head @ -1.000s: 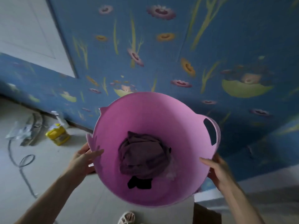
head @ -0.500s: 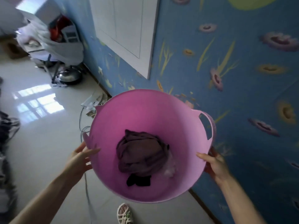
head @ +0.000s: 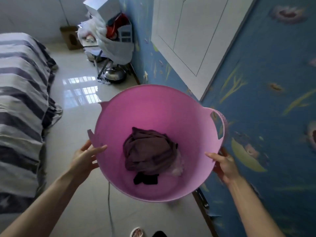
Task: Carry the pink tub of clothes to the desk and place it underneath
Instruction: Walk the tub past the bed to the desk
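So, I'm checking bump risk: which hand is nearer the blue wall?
Right. The right hand grips the tub rim on the side beside the wall; the left hand holds the opposite rim, toward the bed.

Round pink flexible plastic tub [head: 153, 115], wide-mouthed, two moulded loop handles at opposite sides of the rim. Held in the air above the floor, mouth tipped toward the camera. Inside, at the bottom: bunched dark purple-brown cloth [head: 148, 149], a small black garment [head: 145, 179] at its near edge, pale filmy piece [head: 177, 165] beside it on the right.
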